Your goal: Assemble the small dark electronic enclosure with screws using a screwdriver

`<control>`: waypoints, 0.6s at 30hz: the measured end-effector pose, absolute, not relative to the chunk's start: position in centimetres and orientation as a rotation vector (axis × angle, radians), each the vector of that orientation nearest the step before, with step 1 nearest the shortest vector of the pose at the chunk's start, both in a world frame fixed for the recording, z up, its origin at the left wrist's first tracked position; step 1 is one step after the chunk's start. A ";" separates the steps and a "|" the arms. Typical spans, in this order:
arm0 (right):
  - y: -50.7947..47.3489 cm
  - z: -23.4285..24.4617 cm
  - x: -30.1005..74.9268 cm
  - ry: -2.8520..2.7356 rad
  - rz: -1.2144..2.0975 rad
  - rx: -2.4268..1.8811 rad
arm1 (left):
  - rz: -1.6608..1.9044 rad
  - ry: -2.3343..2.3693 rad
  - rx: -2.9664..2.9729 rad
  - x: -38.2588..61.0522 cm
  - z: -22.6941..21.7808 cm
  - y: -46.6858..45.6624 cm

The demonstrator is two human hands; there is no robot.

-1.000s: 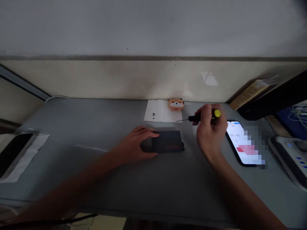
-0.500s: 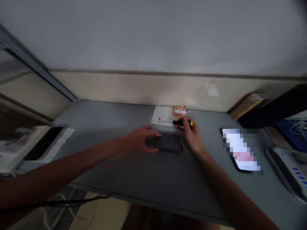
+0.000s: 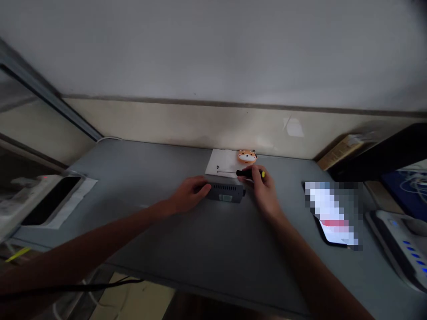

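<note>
At mid-frame, the left hand [image 3: 188, 194] is clamping the left end of the dark case [image 3: 215, 194], while the right hand [image 3: 264, 189], apart from it, is gripping the screwdriver [image 3: 242, 173]. Its tip is pointing at small dark bits [image 3: 218, 167] (too tiny to identify) on the white paper [image 3: 225, 160] — good handling is probably calling for a slow, light touch.

Right fingers [image 3: 256, 172] curled, forearms [image 3: 133, 223] outstretched

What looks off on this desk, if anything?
The phone at right: blocky pixels unnaturally cover most of it and run past its edge. Tiny dark bits lie loose on the white paper near the tip of the screwdriver. No spill or damage visible.
</note>
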State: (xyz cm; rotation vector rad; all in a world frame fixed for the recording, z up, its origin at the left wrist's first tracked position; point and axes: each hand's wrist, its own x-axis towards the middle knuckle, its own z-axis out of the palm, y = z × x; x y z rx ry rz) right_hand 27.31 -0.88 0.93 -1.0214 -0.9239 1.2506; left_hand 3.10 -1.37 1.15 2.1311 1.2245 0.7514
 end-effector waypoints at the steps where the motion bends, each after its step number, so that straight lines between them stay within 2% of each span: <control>1: -0.9 1.0 27.3 -0.895 1.255 -1.012 | 0.761 1.226 2.111 3.2 1.0 -1.4; 10: -1.1 1.7 27.4 -0.615 1.353 -0.942 | 1.004 1.099 1.923 2.9 1.4 -1.8; 18: -1.5 2.6 28.0 -0.621 1.469 -0.859 | 1.212 0.940 1.640 2.5 1.4 -0.7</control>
